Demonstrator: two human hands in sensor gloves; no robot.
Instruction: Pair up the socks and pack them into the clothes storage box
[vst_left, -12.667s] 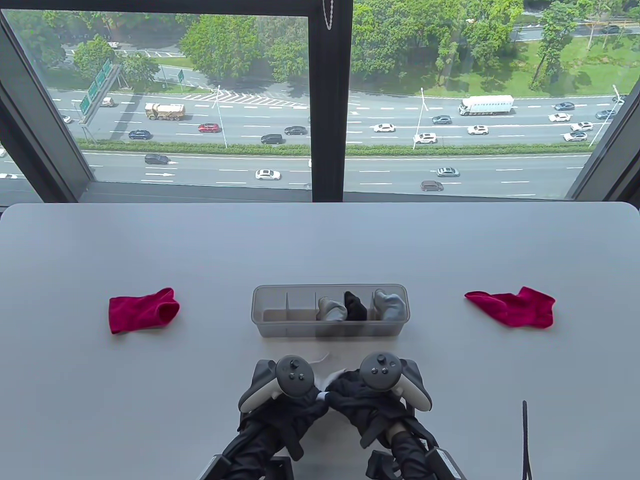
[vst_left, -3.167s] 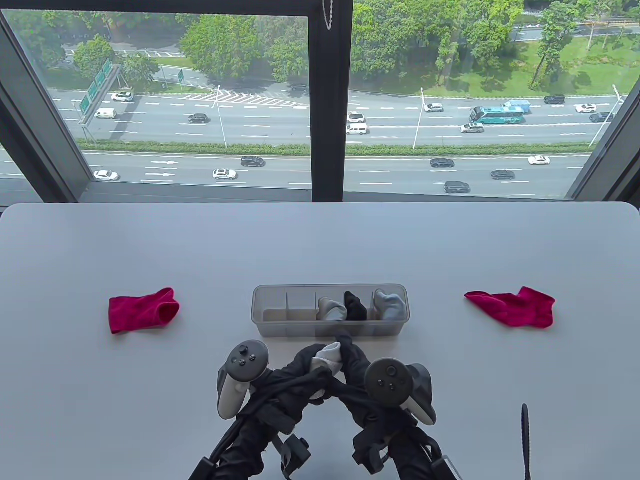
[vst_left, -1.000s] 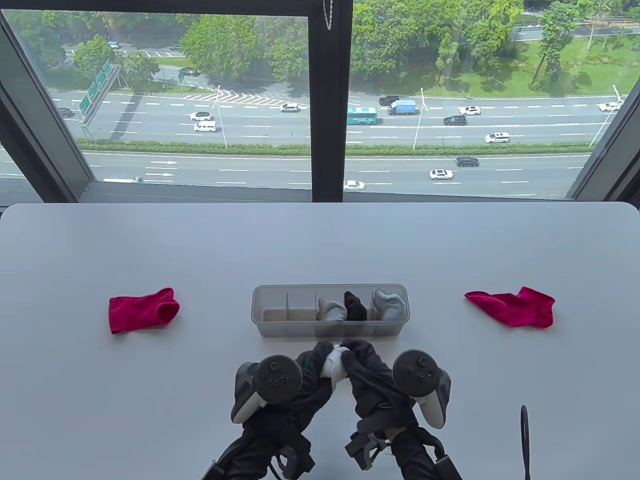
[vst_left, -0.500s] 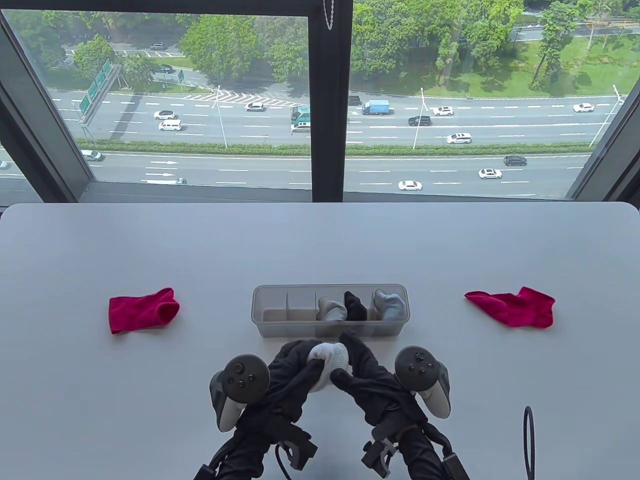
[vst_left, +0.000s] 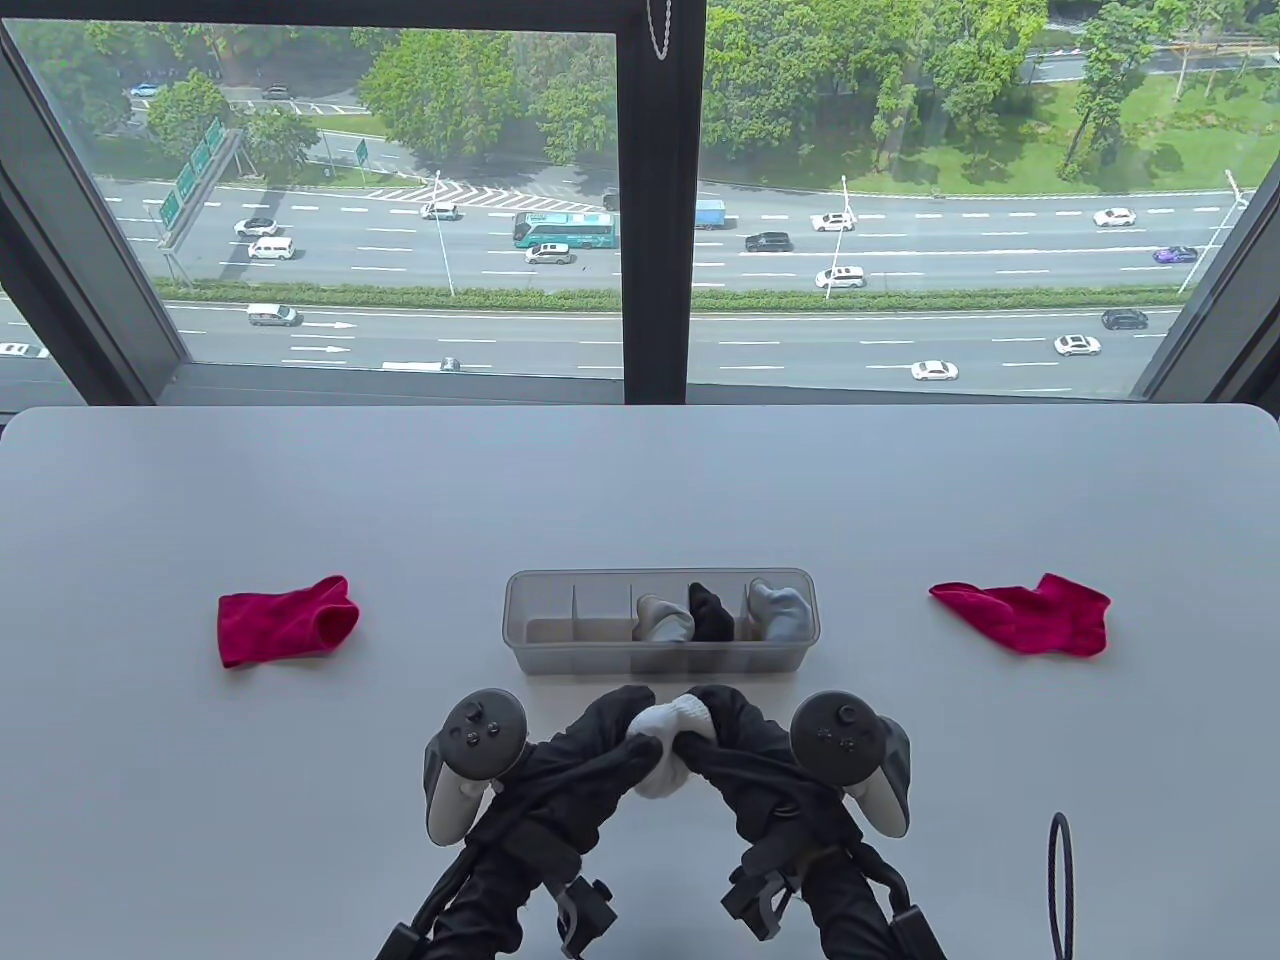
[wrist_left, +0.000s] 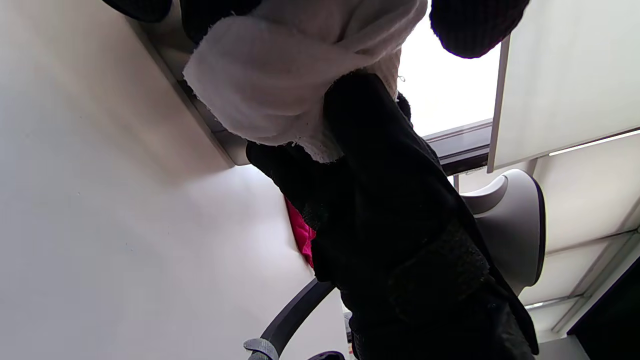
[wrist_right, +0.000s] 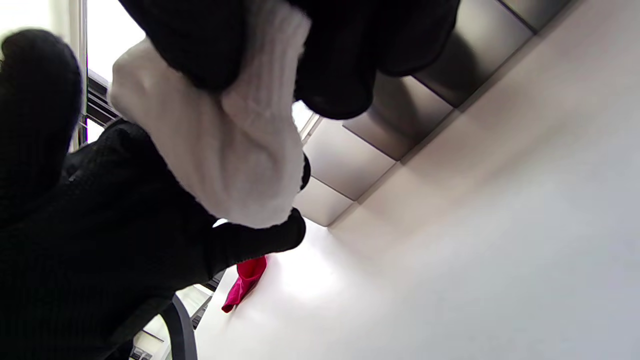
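Both hands hold the white sock bundle (vst_left: 668, 745) just in front of the box (vst_left: 520, 640): left hand (vst_left: 590, 745) and right hand (vst_left: 745, 745) have fingers curled round it, pinching the cloth, so the step looks like rolling the white pair. Next I think it goes into a free compartment at the box's left end, w/ the two red socks, left of box (vst_left: 285, 620) & right of box (vst_left: 1025, 615), not yet paired.

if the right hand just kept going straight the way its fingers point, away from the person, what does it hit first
Probably the near wall of the storage box, just beyond the right hand, which grips the white sock bundle together with the left hand. Height above the table is unclear, so it might pass over the rim.
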